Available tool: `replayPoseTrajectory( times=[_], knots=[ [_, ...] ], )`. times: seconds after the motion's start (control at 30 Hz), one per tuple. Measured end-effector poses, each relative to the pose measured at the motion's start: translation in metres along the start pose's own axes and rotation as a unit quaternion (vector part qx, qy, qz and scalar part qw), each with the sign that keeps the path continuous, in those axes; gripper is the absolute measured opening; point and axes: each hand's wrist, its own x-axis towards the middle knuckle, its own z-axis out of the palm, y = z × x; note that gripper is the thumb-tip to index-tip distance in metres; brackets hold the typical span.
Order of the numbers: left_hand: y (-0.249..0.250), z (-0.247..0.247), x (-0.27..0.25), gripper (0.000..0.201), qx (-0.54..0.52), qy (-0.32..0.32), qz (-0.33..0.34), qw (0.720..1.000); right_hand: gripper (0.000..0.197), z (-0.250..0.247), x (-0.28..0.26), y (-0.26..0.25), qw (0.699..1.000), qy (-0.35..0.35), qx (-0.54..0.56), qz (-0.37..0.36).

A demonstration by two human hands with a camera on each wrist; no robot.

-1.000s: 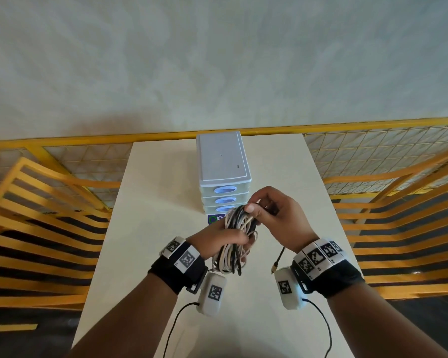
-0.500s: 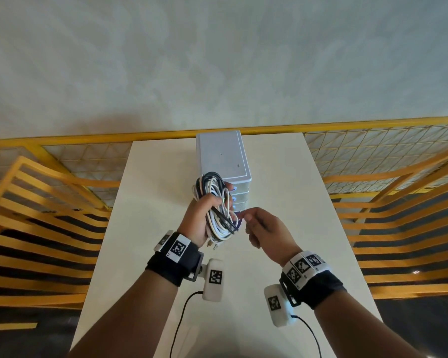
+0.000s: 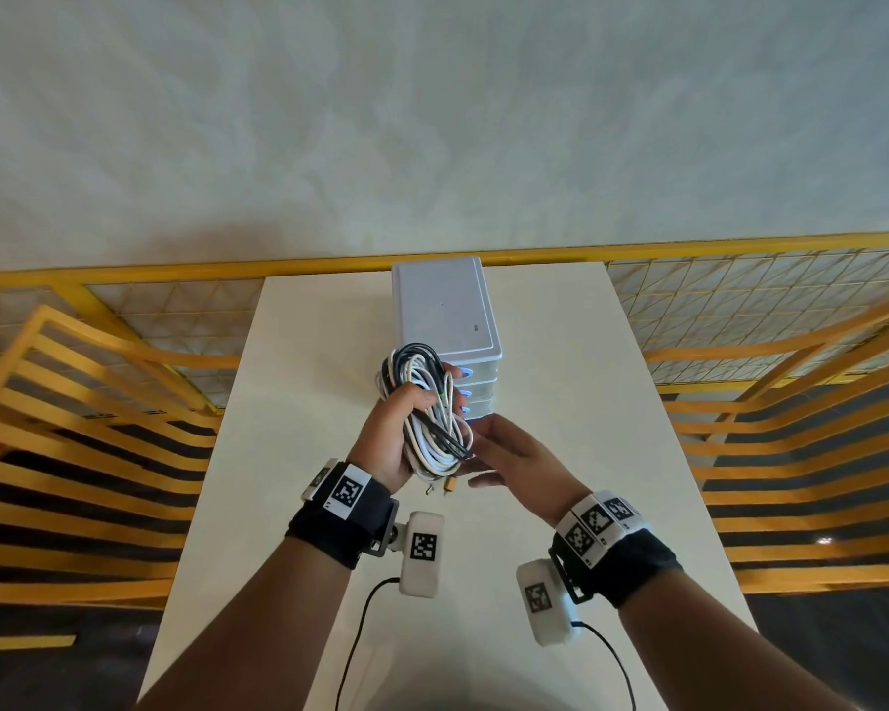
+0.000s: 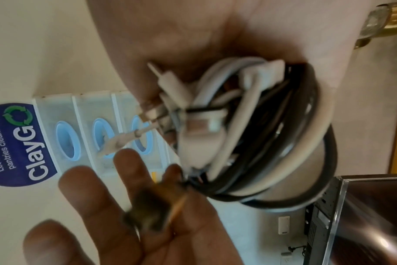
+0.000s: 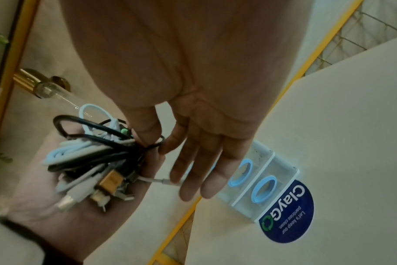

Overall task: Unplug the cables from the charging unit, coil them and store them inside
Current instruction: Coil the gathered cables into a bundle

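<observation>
Left hand (image 3: 388, 443) raised above table (image 3: 288, 454), fingers curled round coiled cable bundle (image 3: 429, 418) of white and black leads; plug ends hang below palm, gold connector (image 5: 109, 181) among them. Bundle held just in front of white drawer unit (image 3: 445, 310) with blue oval handles, blue ClayGo sticker (image 5: 288, 213) at base. Right hand (image 3: 522, 461) just beside bundle, fingers mostly straight, thumb and forefinger pinching black lead (image 5: 155, 144).
</observation>
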Motion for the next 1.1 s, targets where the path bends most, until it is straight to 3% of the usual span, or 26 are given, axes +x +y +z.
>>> replayPoseTrajectory(
  times=[0.07, 0.3, 0.43, 0.57, 0.67, 0.83, 0.9, 0.97, 1.03, 1.1],
  knots=[
    [0.003, 0.002, -0.002, 0.037, -0.007, 0.002, -0.007, 1.000, 0.031, 0.001, 0.001, 0.000, 1.000, 0.001, 0.028, 0.001],
    [0.005, -0.001, -0.001, 0.034, 0.012, 0.037, 0.008, 0.999, 0.012, 0.002, 0.001, 0.001, 0.999, -0.006, -0.033, -0.013],
    [-0.001, -0.007, 0.001, 0.024, -0.096, 0.047, 0.014, 0.994, 0.011, 0.006, -0.003, 0.002, 1.000, -0.019, 0.022, -0.002],
    [0.000, -0.013, 0.005, 0.020, -0.154, 0.047, 0.046, 0.986, 0.008, 0.015, -0.008, 0.004, 0.995, -0.079, 0.054, -0.009],
    [0.002, -0.015, 0.006, 0.020, -0.147, 0.046, 0.059, 0.986, 0.032, 0.015, -0.011, 0.000, 0.992, -0.104, 0.070, 0.001],
    [-0.001, -0.011, 0.002, 0.030, -0.068, 0.083, 0.061, 0.992, 0.082, 0.001, -0.007, -0.008, 0.992, -0.014, 0.119, -0.035],
    [-0.006, -0.006, 0.000, 0.031, 0.069, 0.108, 0.072, 0.989, 0.100, -0.003, -0.002, -0.015, 0.994, -0.004, 0.085, -0.066],
    [-0.012, 0.004, -0.004, 0.021, 0.199, 0.095, 0.106, 0.969, 0.116, -0.002, 0.001, -0.022, 0.995, -0.038, 0.034, -0.082],
    [-0.019, 0.012, -0.005, 0.018, 0.230, 0.063, 0.124, 0.963, 0.130, 0.004, 0.007, -0.024, 0.992, -0.075, -0.034, -0.092],
    [-0.022, 0.015, -0.007, 0.033, 0.225, 0.056, 0.110, 0.967, 0.137, 0.008, 0.011, -0.021, 0.992, -0.078, -0.065, -0.074]
  ],
)
